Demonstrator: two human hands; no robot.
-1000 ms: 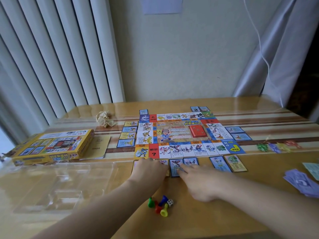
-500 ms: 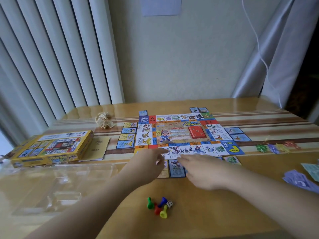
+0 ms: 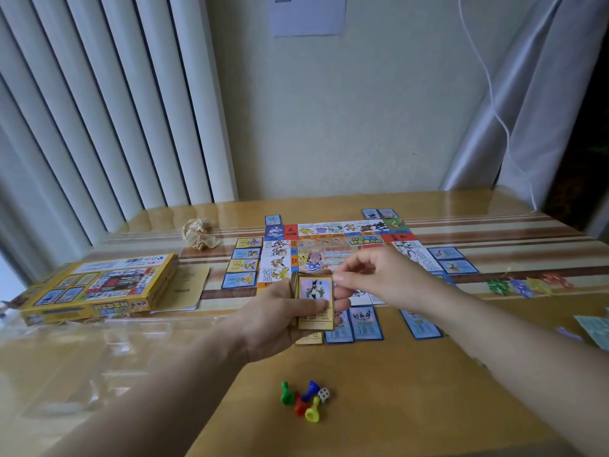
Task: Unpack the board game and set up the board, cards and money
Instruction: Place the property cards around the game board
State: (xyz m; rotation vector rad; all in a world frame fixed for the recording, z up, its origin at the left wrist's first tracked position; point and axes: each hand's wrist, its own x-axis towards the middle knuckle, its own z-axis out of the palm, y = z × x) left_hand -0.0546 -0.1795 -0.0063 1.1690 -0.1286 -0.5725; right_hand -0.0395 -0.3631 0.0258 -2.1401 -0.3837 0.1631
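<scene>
The colourful game board [image 3: 333,249] lies flat mid-table, with property cards laid round its edges. My left hand [image 3: 276,319] is raised above the board's near edge and grips a small stack of yellow-bordered cards [image 3: 314,301], face up. My right hand [image 3: 379,275] hovers just right of the stack, its thumb and fingers curled together at the stack's upper right corner; whether it pinches a card I cannot tell. Blue cards [image 3: 365,323] lie in a row at the near edge. Paper money [image 3: 594,329] shows at the far right.
The yellow game box [image 3: 99,288] and a booklet [image 3: 186,288] lie at the left, above a clear plastic tray [image 3: 66,364]. Coloured pawns and a die [image 3: 304,400] sit near me. Small coloured tokens [image 3: 527,285] lie at the right; a crumpled paper ball [image 3: 199,232] lies behind.
Both hands have lifted off the near row of cards. My left hand has come up with the yellow card stack showing in it, and my right hand has risen next to it.
</scene>
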